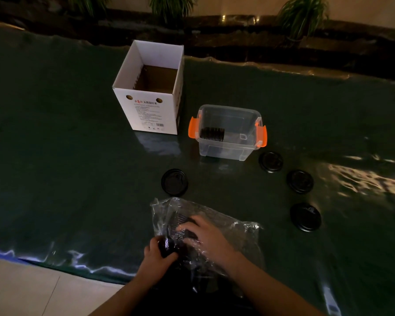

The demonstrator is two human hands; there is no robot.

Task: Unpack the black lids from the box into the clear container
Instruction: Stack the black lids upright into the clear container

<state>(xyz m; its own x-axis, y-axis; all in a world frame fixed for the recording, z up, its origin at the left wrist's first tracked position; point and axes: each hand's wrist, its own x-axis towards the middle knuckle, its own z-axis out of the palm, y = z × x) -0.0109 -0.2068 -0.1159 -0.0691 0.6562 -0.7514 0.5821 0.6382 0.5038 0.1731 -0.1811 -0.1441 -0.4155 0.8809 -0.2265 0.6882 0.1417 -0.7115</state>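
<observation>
— Hands first: where are they?
— Left hand (156, 253) has its fingers clamped on a stack of black lids (180, 226) in the plastic bag (226, 226); right hand (209, 238) lies on top, fingers spread.
— Loose lids?
— One (174, 182) at eleven o'clock, three at two.
— Beyond?
— Clear container (228, 133) holding stacked lids at twelve, white box (151, 110) at eleven on the desk (66, 167).

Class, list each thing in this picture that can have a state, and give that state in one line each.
White cardboard box: upright, open, looks empty.
Clear container: lid off, orange latches open, stack of black lids inside.
Four loose lids: flat on the table.
Plastic bag: crumpled, lids inside.
Left hand: gripping the bag's end.
Right hand: pressed on the bag.
</observation>
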